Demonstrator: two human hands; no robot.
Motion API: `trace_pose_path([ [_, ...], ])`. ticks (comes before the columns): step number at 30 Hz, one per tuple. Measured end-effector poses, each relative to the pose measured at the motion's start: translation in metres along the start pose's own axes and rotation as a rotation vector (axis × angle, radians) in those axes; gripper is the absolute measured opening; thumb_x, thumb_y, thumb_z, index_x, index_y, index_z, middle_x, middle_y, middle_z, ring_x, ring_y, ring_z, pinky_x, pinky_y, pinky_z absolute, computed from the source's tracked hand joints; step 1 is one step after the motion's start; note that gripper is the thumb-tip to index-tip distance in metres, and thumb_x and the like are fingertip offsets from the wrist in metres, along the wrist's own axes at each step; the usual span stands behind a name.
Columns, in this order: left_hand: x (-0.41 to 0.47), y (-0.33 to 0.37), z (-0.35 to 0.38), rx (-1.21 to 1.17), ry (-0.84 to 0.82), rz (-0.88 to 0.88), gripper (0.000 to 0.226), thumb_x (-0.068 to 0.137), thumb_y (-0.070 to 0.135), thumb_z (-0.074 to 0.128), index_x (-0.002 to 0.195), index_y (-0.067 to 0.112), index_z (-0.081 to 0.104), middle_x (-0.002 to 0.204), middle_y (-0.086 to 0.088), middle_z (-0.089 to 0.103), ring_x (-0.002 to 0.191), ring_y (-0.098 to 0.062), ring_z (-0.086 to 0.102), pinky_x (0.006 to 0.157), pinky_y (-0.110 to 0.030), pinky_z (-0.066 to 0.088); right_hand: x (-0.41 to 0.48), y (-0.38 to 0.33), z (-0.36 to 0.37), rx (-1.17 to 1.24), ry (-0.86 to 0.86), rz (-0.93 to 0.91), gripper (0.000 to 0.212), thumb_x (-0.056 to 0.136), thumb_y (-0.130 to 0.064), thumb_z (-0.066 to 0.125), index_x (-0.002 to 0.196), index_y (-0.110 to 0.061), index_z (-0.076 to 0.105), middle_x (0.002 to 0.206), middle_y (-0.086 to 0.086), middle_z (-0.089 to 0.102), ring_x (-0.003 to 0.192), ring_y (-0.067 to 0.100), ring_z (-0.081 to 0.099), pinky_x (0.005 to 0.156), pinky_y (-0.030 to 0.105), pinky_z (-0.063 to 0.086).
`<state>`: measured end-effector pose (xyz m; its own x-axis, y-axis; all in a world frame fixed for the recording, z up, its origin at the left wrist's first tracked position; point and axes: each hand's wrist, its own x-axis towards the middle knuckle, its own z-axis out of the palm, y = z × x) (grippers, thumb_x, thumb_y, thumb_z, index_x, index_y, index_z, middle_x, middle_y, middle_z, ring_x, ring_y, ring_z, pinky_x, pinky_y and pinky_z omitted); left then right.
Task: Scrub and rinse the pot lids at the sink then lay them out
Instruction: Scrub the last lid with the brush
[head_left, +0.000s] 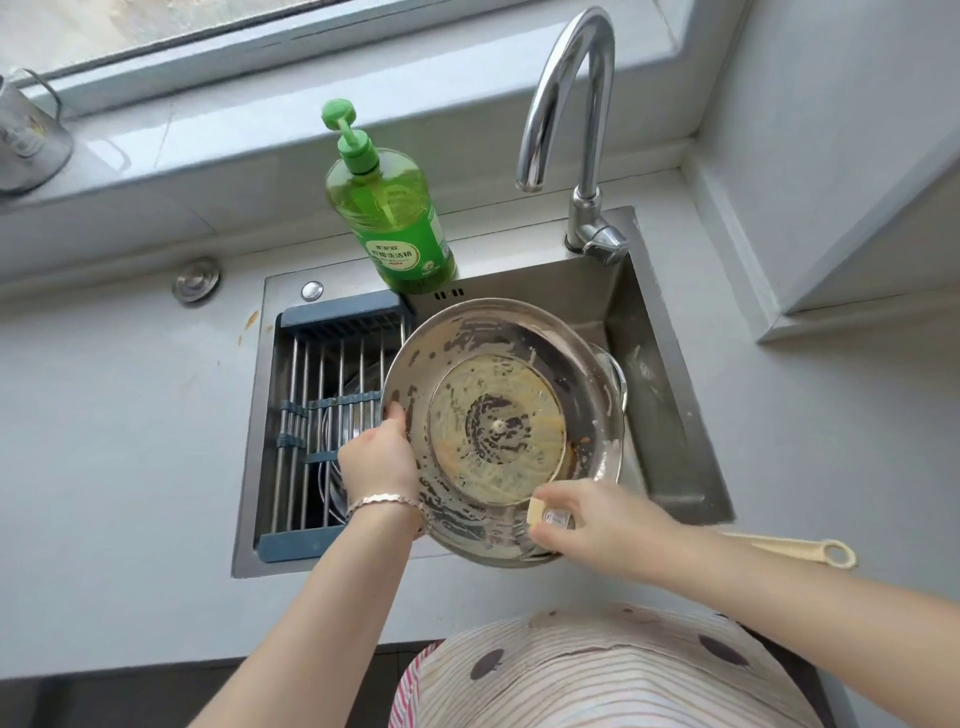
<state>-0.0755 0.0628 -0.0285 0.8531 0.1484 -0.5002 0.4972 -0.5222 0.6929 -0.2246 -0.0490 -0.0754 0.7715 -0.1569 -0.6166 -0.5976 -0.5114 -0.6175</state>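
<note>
Item 1, pot lid (498, 415): you held it tilted over the sink (670, 415), inner face toward you. Steel ring with a round glass centre and a small stud in the middle. Pale suds were streaked across the glass, orange residue sat along its lower edge, and soapy smears marked the steel band. Its near rim overhung the sink's front edge; its far rim lay just below the soap bottle (395, 218).

Item 2, left hand (382, 460): it grasped the lid's left rim, thumb on the inner face, with a bracelet (382, 501) at the wrist.

Item 3, right hand (592, 519): fingers were curled around a brush (789, 548) near its head, pressed to the lid's lower right rim. The cream handle ran out under your forearm and ended in a loop over the surface (130, 441).

Item 4, room for moving: a drain rack (322, 374) with blue ends covered the left part of the basin, touching the lid's left edge. Glassy rounded shapes showed beneath its bars, too hidden to name. To the right, another steel rim (615, 374) showed behind the lid, and beyond it the basin wall stood bare. The faucet (571, 93) arched above the back right corner, its spout well above the lid.

Item 5, surroundings: a round metal fitting (196, 280) was set in the surface left of the sink. A glass mug (28, 140) stood on the window sill (208, 156), well apart.
</note>
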Motion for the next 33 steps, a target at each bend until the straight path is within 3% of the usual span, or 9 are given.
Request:
trace_pose_path([
  [6, 0.0, 0.007, 0.001, -0.009, 0.01, 0.015, 0.045, 0.092, 0.03, 0.055, 0.055, 0.009, 0.039, 0.054, -0.005, 0.038, 0.05, -0.019, 0.033, 0.05, -0.03, 0.027, 0.017, 0.007, -0.024, -0.037, 0.237, 0.109, 0.047, 0.088, -0.05, 0.049, 0.131, -0.032, 0.05, 0.131, -0.004, 0.057, 0.118, 0.02, 0.053, 0.092, 0.035, 0.047],
  [10, 0.0, 0.007, 0.002, 0.017, -0.001, 0.054, 0.048, 0.093, 0.031, 0.053, 0.053, 0.012, 0.036, 0.054, -0.004, 0.036, 0.05, -0.017, 0.03, 0.05, -0.029, 0.026, 0.005, -0.005, -0.004, -0.048, 0.079, -0.031, 0.053, 0.087, -0.053, 0.049, 0.135, -0.032, 0.046, 0.137, -0.011, 0.051, 0.126, 0.013, 0.047, 0.1, 0.034, 0.042],
  [15, -0.001, 0.008, -0.001, 0.021, -0.033, 0.107, 0.05, 0.093, 0.029, 0.054, 0.05, 0.011, 0.035, 0.051, -0.004, 0.035, 0.048, -0.018, 0.03, 0.05, -0.028, 0.024, 0.019, 0.018, -0.03, -0.019, 0.265, 0.153, 0.052, 0.088, -0.052, 0.049, 0.135, -0.032, 0.046, 0.134, -0.004, 0.055, 0.12, 0.02, 0.051, 0.093, 0.035, 0.046],
  [19, -0.001, 0.007, -0.006, 0.01, -0.08, 0.158, 0.05, 0.093, 0.029, 0.054, 0.05, 0.011, 0.034, 0.05, -0.003, 0.033, 0.047, -0.017, 0.028, 0.048, -0.028, 0.023, 0.008, 0.006, -0.011, -0.114, 0.097, 0.005, 0.053, 0.088, -0.055, 0.048, 0.136, -0.033, 0.045, 0.136, -0.011, 0.051, 0.125, 0.014, 0.048, 0.097, 0.032, 0.042],
  [21, -0.005, 0.007, -0.008, 0.031, -0.137, 0.269, 0.054, 0.092, 0.027, 0.055, 0.047, 0.015, 0.028, 0.045, 0.001, 0.026, 0.043, -0.015, 0.022, 0.046, -0.026, 0.017, 0.015, 0.014, -0.02, -0.135, 0.155, 0.047, 0.053, 0.087, -0.056, 0.048, 0.135, -0.034, 0.046, 0.134, -0.008, 0.054, 0.122, 0.017, 0.051, 0.094, 0.033, 0.045],
  [24, -0.006, 0.007, -0.011, 0.099, -0.209, 0.36, 0.052, 0.089, 0.016, 0.057, 0.047, 0.017, 0.026, 0.04, 0.006, 0.023, 0.04, -0.012, 0.019, 0.044, -0.021, 0.015, 0.029, 0.024, -0.039, -0.114, 0.234, 0.115, 0.052, 0.089, -0.054, 0.047, 0.136, -0.032, 0.045, 0.133, -0.003, 0.055, 0.119, 0.02, 0.053, 0.089, 0.034, 0.047],
  [28, -0.006, 0.007, -0.014, 0.178, -0.322, 0.374, 0.036, 0.073, -0.013, 0.043, 0.049, 0.012, 0.031, 0.047, -0.001, 0.029, 0.048, -0.015, 0.025, 0.049, -0.023, 0.022, 0.05, 0.02, -0.061, -0.105, 0.395, 0.131, 0.052, 0.091, -0.053, 0.043, 0.138, -0.031, 0.042, 0.134, 0.001, 0.054, 0.118, 0.026, 0.052, 0.083, 0.034, 0.046],
  [31, -0.01, 0.008, -0.015, 0.257, -0.453, 0.441, 0.016, 0.067, -0.011, 0.044, 0.072, 0.0, 0.056, 0.066, -0.014, 0.052, 0.061, -0.02, 0.045, 0.056, -0.031, 0.04, 0.062, 0.008, -0.082, -0.043, 0.517, 0.121, 0.05, 0.092, -0.052, 0.044, 0.136, -0.03, 0.043, 0.128, 0.003, 0.058, 0.116, 0.029, 0.053, 0.079, 0.034, 0.044],
  [33, -0.008, 0.011, -0.016, 0.231, -0.496, 0.453, 0.028, 0.059, -0.001, 0.045, 0.085, -0.002, 0.056, 0.071, -0.017, 0.053, 0.063, -0.021, 0.046, 0.056, -0.033, 0.041, 0.061, 0.003, -0.086, 0.029, 0.6, 0.045, 0.036, 0.092, -0.049, 0.044, 0.124, -0.033, 0.051, 0.11, 0.001, 0.065, 0.103, 0.028, 0.059, 0.072, 0.032, 0.045],
])
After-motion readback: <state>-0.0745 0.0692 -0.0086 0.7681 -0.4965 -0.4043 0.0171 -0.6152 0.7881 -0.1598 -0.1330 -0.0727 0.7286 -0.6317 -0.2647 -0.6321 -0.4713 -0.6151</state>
